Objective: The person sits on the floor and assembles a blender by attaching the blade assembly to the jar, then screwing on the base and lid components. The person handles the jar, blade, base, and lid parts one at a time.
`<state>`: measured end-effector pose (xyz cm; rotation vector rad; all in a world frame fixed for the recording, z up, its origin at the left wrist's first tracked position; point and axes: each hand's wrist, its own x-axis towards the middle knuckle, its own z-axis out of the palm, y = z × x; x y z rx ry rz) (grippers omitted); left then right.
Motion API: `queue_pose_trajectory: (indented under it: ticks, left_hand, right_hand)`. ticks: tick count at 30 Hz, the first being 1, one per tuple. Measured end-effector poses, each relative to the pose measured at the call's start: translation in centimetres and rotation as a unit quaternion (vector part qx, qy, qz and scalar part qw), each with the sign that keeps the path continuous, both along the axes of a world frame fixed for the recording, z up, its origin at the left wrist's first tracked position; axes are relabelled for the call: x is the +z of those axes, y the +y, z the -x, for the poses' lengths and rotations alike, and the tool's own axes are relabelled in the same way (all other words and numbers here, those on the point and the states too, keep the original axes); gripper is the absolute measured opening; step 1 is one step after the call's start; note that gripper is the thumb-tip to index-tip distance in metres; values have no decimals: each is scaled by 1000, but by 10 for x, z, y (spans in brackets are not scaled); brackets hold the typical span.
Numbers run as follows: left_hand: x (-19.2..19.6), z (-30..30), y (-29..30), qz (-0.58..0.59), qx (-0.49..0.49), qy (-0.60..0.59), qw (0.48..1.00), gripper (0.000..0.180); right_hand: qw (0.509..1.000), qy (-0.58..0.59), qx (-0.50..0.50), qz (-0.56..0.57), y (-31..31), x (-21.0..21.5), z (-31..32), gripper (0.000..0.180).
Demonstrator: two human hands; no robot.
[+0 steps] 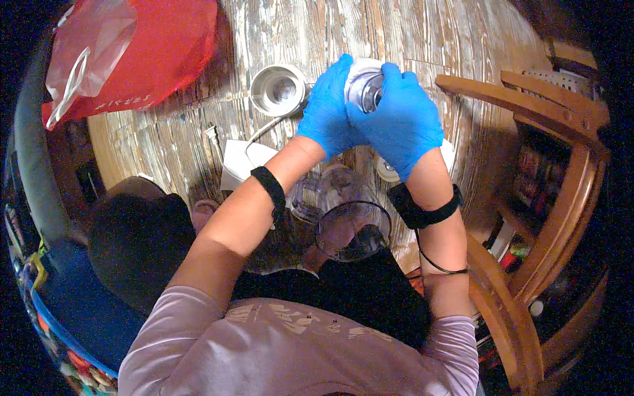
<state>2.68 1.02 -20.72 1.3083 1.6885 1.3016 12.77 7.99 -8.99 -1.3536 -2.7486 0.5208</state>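
Note:
My left hand, in a blue glove, is closed against the left side of a round appliance part with a white rim and a grey, ridged inside. My right hand, gloved the same way, wraps round its right side. Both hands hide much of the part. Just left of it stands a round white cup-like piece with its opening up. Under my forearms lies a clear jug with a dark rim. Another clear container sits beside it, partly covered by the left forearm.
A white appliance base lies left of my left forearm, near a cord and a plug. Part of a white round piece shows by my right wrist. A red bag is at upper left. Wooden furniture borders the right.

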Motion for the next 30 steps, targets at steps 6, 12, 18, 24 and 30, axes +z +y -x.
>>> queue_pose_trajectory:
  ticks: [6, 12, 18, 24, 30]
  left_hand:
    - [3, 0, 0, -22, 4, 95, 995, 98]
    - [7, 0, -1, -98, 18, 124, 987, 93]
    - [9, 0, -3, -95, 36, 182, 978, 101]
    - [13, -9, -15, -87, 48, 140, 985, 122]
    - [13, 8, -24, -43, -53, 97, 993, 131]
  right_hand:
    - [999, -28, 32, 22, 4, 9, 2, 62]
    - [995, -77, 28, 49, 7, 16, 4, 63]
    - [990, -123, 35, 64, 10, 20, 6, 63]
    - [979, -149, 69, 123, 9, 33, -1, 61]
    - [966, -176, 102, 160, 4, 38, -10, 67]
